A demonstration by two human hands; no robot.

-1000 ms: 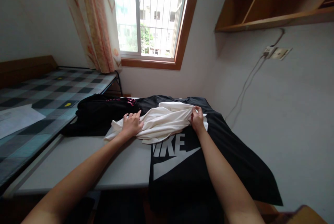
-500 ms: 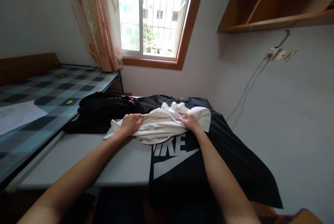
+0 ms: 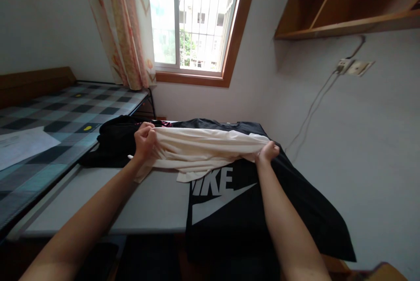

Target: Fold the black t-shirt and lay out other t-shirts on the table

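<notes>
Table (image 3: 98, 202): lying beneath.
White cloth (image 3: 203, 143): looking light, soft, probably best held near its ends.
Left hand (image 3: 145, 140): you're gripping one end.
Right hand (image 3: 269, 151): you're gripping the other.

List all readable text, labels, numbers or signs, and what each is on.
"IKE", after a partial letter: black garment.
No words: pale swoosh-like sign, below those letters.
Unreadable, partly hidden: pink marks by the black bundle.
Unreadable, too faint: any print on the paper on the checked bed.
</notes>
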